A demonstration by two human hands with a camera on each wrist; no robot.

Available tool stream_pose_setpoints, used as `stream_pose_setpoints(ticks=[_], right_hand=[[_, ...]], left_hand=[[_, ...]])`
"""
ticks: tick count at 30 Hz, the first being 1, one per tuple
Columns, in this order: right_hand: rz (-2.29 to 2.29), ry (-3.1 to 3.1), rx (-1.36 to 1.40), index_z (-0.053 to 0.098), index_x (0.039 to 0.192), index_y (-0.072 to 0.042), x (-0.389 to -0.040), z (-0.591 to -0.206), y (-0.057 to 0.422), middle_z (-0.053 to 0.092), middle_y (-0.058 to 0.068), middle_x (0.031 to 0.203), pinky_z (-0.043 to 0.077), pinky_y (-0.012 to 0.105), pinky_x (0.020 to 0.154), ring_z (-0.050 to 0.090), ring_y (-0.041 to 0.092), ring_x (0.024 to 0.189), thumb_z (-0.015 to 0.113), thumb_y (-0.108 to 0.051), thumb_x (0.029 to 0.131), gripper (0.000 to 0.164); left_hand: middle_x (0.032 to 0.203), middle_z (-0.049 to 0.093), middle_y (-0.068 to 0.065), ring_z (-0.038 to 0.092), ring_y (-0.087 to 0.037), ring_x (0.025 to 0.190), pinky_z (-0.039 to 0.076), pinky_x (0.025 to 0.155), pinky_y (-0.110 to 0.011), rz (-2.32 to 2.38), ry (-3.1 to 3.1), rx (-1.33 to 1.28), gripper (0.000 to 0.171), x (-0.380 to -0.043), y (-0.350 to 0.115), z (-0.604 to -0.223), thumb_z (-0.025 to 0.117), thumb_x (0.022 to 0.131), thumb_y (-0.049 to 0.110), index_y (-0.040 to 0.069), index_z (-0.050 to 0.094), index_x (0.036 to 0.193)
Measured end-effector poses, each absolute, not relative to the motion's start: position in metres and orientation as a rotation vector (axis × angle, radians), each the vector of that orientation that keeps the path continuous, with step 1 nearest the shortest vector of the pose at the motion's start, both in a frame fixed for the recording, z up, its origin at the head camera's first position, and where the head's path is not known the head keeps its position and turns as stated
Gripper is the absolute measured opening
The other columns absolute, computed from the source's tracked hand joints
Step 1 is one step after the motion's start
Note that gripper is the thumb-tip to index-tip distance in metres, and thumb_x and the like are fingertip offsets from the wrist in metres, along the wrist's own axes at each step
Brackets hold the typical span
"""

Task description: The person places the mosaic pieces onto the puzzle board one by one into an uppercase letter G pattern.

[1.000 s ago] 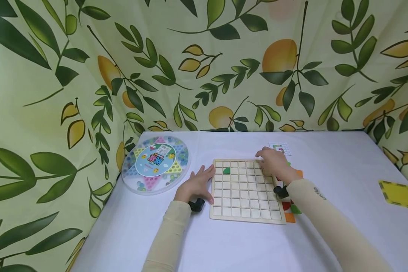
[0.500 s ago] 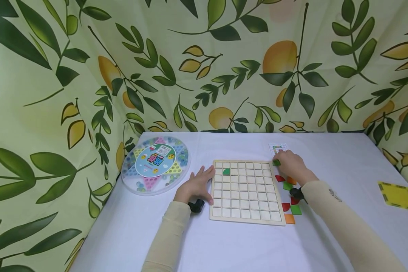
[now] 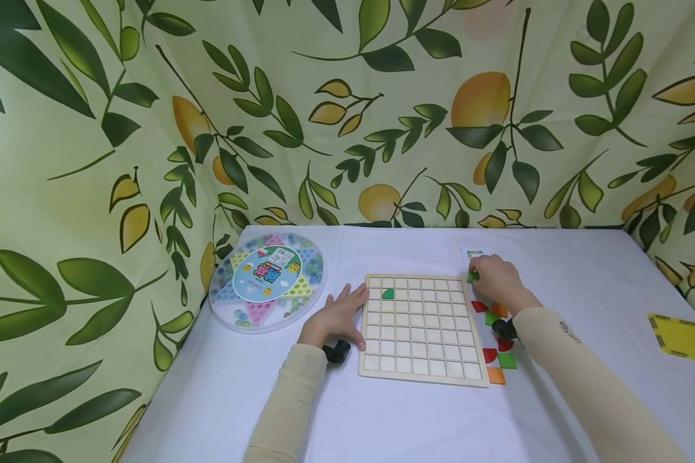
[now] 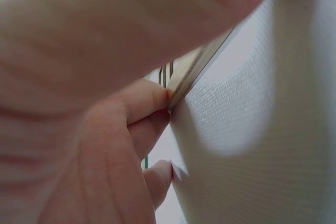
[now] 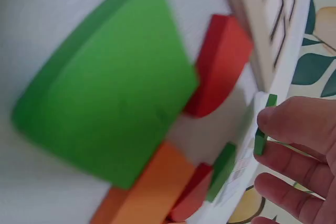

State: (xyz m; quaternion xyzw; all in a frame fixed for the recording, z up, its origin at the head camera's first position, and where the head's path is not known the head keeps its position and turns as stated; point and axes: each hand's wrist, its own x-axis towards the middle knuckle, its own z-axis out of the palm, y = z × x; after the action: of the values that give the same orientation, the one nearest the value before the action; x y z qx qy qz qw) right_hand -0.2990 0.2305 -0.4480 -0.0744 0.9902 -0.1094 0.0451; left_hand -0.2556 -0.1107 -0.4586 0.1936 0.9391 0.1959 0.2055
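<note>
While the left hand (image 3: pixel 337 319), fingers spread, rests against the gridded board (image 3: pixel 419 328), the right hand (image 3: pixel 498 280) pinches a green tile (image 5: pixel 260 142) near the far right corner — best held lightly, by its edges.

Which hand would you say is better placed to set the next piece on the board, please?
Probably the right hand: it pinches a green piece near the far right corner of the board, with loose pieces close by. The left hand touches the board's left edge, with no piece visible.
</note>
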Motion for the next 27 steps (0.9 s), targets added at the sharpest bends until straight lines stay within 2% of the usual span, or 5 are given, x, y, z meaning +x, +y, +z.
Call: stream_pose_setpoints(ticks=[7, 17, 27], right_hand=[[-0.392, 3.089, -0.423, 0.067, 0.096, 0.000, -0.296, -0.437, 0.206, 0.065, 0.013, 0.092, 0.048, 0.047, 0.071, 0.057, 0.030, 0.085, 0.068, -0.007, 0.077, 0.020], [-0.473, 2.974, -0.692, 0.069, 0.095, -0.005, -0.288, -0.435, 0.138, 0.065, 0.005, 0.088, 0.049, 0.039, 0.072, 0.057, 0.022, 0.084, 0.072, -0.011, 0.075, 0.021], [-0.468, 2.911, -0.685, 0.071, 0.101, -0.007, -0.290, -0.445, 0.111, 0.067, 0.003, 0.095, 0.048, 0.040, 0.080, 0.057, 0.021, 0.091, 0.072, -0.013, 0.078, 0.024]], left_hand=[[0.154, 0.005, 0.008, -0.006, -0.021, 0.141, -0.002, 0.110, -0.054, 0.537, 2.622, 0.544, 0.123, -0.257, -0.111, -0.459, 0.089, 0.048, 0.032, 0.019, 0.019, 0.148], [0.155, 0.006, 0.007, -0.005, -0.022, 0.141, -0.001, 0.109, -0.055, 0.551, 2.627, 0.543, 0.123, -0.256, -0.113, -0.459, 0.089, 0.048, 0.032, 0.019, 0.020, 0.148], [0.154, 0.005, 0.008, -0.005, -0.021, 0.141, 0.000, 0.109, -0.055, 0.526, 2.621, 0.554, 0.121, -0.258, -0.112, -0.461, 0.088, 0.050, 0.034, 0.020, 0.019, 0.148]])
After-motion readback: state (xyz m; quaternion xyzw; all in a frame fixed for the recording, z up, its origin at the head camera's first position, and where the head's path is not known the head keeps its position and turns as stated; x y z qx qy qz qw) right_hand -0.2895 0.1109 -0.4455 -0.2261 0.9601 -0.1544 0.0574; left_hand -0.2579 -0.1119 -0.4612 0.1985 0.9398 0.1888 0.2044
